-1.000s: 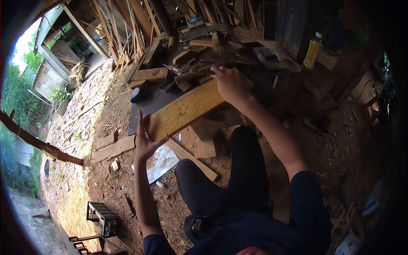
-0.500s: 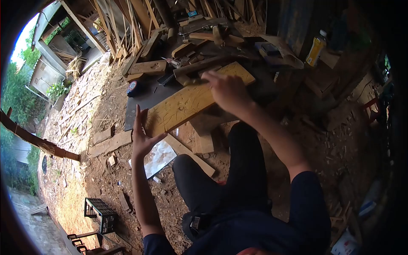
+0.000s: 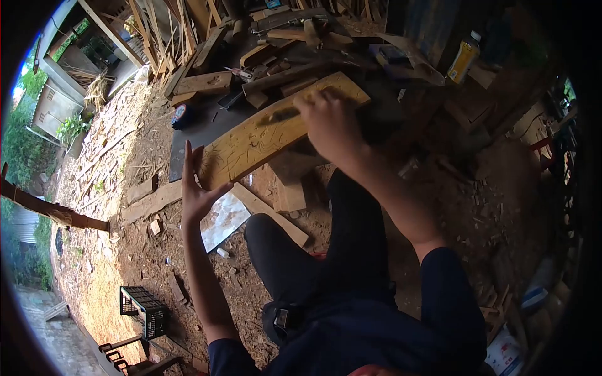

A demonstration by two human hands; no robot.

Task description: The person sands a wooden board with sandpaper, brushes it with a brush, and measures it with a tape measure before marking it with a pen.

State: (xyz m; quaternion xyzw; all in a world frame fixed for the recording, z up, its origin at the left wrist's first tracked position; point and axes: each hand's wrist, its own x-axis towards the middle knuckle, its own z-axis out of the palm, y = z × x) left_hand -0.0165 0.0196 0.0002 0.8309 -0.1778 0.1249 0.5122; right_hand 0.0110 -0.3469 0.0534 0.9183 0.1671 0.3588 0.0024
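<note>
A long yellowish wooden board (image 3: 260, 145) with dark scratch-like marks on its face lies slantwise before me, over a dark worktop (image 3: 164, 164). My left hand (image 3: 199, 197) grips its near left end, thumb along the front edge and fingers at the back. Over the board's right half is my right hand (image 3: 331, 125), fingers curled closed. Beside those fingers, a small dark, blurred thing (image 3: 283, 116) shows against the board; I cannot make out what it is. Loose wood pieces (image 3: 276, 78) lie behind the board.
A round blue tape measure (image 3: 180, 115) sits at the worktop's left. Offcuts and a yellow bottle (image 3: 464, 59) stand farther back. Wood chips cover the ground, with a pale sheet (image 3: 224, 222), a plank (image 3: 273, 213) and a black crate (image 3: 143, 310).
The view has shifted a little, so the scene sits slightly higher and farther left. My left hand keeps its grip on the board; my right hand stays over its right half, its fingers slightly changed.
</note>
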